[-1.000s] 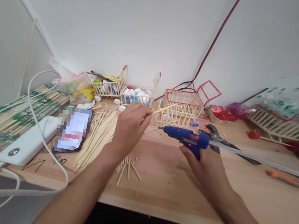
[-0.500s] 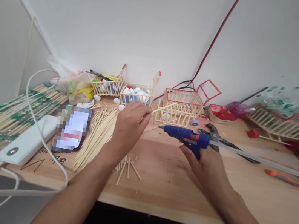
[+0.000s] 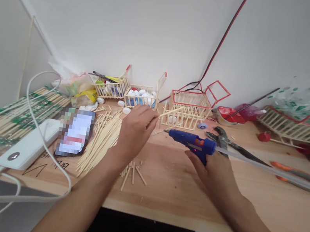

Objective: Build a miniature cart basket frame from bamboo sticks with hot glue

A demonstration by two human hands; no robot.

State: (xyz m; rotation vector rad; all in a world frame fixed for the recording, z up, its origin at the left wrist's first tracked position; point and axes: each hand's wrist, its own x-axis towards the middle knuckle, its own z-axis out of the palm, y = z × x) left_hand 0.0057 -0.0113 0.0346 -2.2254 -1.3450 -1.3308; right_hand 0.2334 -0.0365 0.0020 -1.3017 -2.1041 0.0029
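Observation:
Pinched in the fingers of my left hand (image 3: 137, 131) is a thin wooden stick (image 3: 170, 112); whether it joins the stick lattice (image 3: 188, 122) behind it I cannot tell. My right hand (image 3: 219, 172) grips a blue hot glue gun (image 3: 191, 141), its nozzle pointing left, just below and right of my left fingertips. A long clear glue stick (image 3: 257, 162) sticks out of the gun's rear. Behind the lattice stands a small stick cart (image 3: 192, 99) with red-painted rims. Beneath my left wrist lie loose wooden sticks (image 3: 99, 144).
Pliers (image 3: 224, 137) and an orange-handled tool (image 3: 297, 170) lie at right, before another stick cart (image 3: 284, 127). A red paint dish (image 3: 229, 116) stands behind. Leftward are a phone (image 3: 74, 134), white power bank (image 3: 29, 144), cable and bagged sticks (image 3: 25, 110). Two carts (image 3: 140, 99) stand at the wall.
The glue gun has shifted very slightly to the left in my right hand. My left hand keeps its hold on the stick, almost still.

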